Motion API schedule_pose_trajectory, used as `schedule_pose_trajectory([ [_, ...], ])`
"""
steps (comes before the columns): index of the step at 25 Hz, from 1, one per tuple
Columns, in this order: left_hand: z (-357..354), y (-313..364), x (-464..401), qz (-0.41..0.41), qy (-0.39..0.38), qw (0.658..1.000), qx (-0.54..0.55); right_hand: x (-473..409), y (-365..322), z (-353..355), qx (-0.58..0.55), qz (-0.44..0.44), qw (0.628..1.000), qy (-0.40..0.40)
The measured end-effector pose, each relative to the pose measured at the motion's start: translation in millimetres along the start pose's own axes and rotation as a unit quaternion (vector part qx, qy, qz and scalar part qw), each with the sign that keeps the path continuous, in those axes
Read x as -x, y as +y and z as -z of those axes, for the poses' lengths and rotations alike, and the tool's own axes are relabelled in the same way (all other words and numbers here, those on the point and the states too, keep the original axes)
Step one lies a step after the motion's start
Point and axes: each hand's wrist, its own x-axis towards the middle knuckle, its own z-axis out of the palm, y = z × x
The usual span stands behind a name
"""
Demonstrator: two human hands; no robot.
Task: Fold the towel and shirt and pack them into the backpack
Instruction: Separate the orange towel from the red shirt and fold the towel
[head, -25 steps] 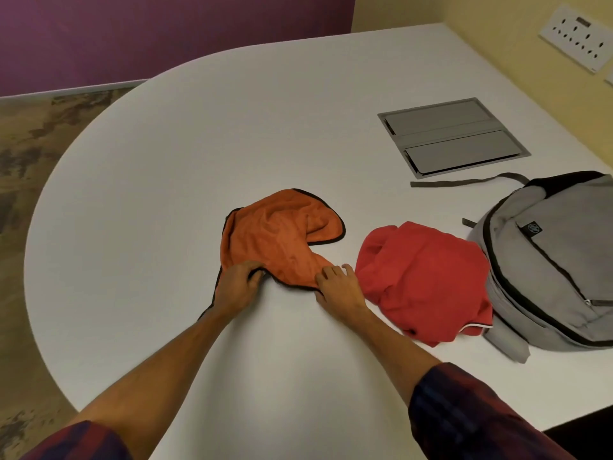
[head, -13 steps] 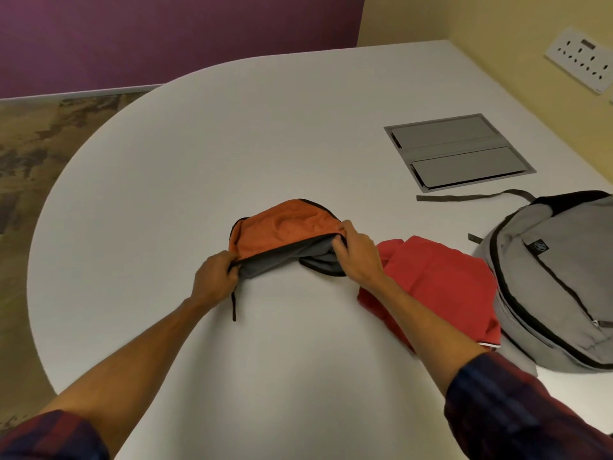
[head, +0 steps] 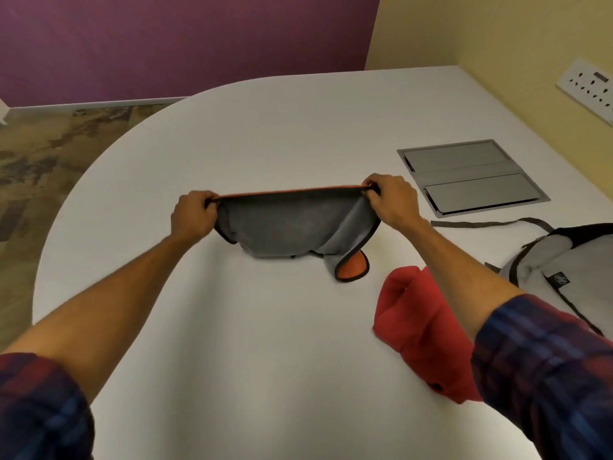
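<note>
Towel held up by two corners, stretched over the white table

Head view: left hand (head: 194, 215) and right hand (head: 391, 202) each pinch a top corner of the towel (head: 285, 230), fuzzy grey side facing near, orange back, dark piping, bottom sagging onto the smooth rounded table (head: 265, 134). The crumpled red shirt (head: 421, 330) lies near right, the grey backpack (head: 564, 263) at the right edge; its round logo patch is unreadable. Lots of bare tabletop far and left.
</note>
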Motion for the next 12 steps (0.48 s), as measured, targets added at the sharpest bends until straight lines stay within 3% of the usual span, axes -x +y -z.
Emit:
schedule_pose_trajectory([
  [7, 49.6, 51.3, -45.4, -0.046, 0.153, 0.979, 0.123, -32.0, -30.6, 55.0, -0.169, -0.053, 0.965, 0.196],
  [12, 41.6, 23.0, 20.5, -0.075, 0.164, 0.970, 0.163, 29.9, -32.7, 36.6, -0.295, -0.020, 0.939, 0.176],
])
